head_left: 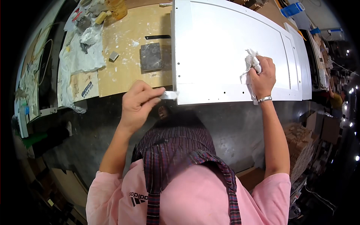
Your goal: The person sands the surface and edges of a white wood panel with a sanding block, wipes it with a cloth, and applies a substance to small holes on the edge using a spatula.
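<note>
A large white panel (217,48) with a recessed frame and small dark holes lies on the bench. At its near left corner, my left hand (138,102) pinches a small pale flat piece (169,95), whose tip meets the panel's edge; its exact kind is unclear. My right hand (264,77) is closed on a crumpled white rag (252,63), pressed on the panel's right part. One end of the rag hangs toward the near edge. The palm sides of both hands are hidden.
Left of the panel, a paint-spotted wooden board (123,75) carries a dark grey block (151,57), a black metal strip (157,37) and a small grey cube (113,56). Beyond lie a stained white cloth (84,52) and an amber container (117,8). Stacked wood strips (300,150) stand at right.
</note>
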